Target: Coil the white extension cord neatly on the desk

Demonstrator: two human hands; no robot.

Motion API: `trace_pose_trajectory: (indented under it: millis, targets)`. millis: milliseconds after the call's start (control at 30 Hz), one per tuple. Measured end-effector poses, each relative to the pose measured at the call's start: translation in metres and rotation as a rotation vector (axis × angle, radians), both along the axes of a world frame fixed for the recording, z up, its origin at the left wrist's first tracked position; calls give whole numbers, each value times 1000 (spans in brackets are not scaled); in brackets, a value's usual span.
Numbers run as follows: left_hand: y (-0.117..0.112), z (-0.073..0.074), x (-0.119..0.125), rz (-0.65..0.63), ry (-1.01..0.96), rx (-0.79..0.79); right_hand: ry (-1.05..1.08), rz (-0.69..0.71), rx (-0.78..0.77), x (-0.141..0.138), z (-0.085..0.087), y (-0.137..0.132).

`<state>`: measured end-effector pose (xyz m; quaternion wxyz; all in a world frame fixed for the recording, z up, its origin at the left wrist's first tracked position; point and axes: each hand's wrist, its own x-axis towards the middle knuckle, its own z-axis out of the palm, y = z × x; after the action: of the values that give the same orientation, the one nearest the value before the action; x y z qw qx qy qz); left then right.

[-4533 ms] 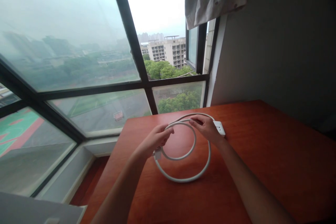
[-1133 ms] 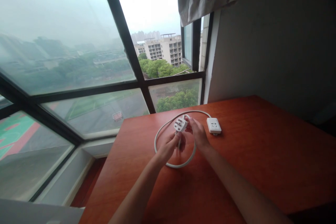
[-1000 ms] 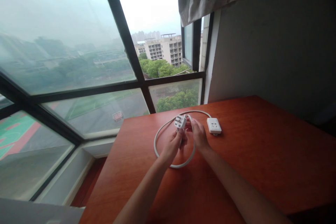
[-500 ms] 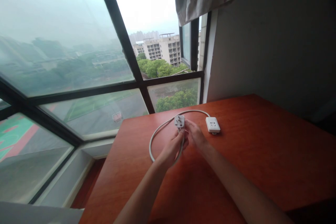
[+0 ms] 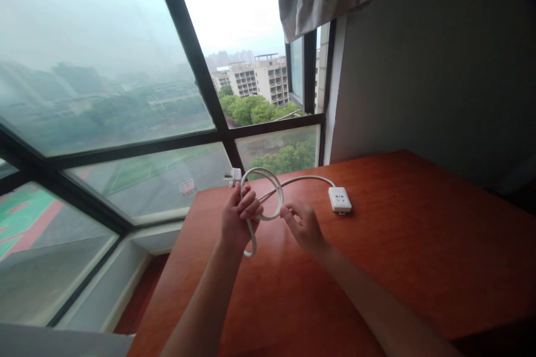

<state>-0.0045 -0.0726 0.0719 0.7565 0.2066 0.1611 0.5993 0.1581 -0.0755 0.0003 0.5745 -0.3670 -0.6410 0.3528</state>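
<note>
We see the white cable [image 5: 268, 192] lifted off the red-brown table [image 5: 419, 245], wound into a small loop above its near-left part. The left hand [image 5: 238, 220] is closed around the loop's crossing, fingers wrapped tight (plug [image 5: 233, 177] sticks out just above the fist). A short bend of cable hangs below that hand. The right hand [image 5: 304, 226] sits just beside the loop, fingers half curled; a fingertip seems to meet the loop's right edge, but we can't tell if it grips. The cable runs on to the socket block [image 5: 339, 199], flat on the table, near the window [image 5: 167, 122].
</note>
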Motion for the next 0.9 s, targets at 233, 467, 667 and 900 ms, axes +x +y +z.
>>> trace_pose_trajectory:
  millis: [233,467,667,900]
  targets:
    - [-4,10,3,104,-128,63,-141,422,77,-19,-16,-16]
    - [-5,23,-4,119,-35,64,-375,457,178,-30,-34,-17]
    - [-14,42,-30,11,216,6,-681,113,297,-18,-31,-5]
    - [-26,45,-38,-146,352,19,-780,136,279,-19,-38,-5]
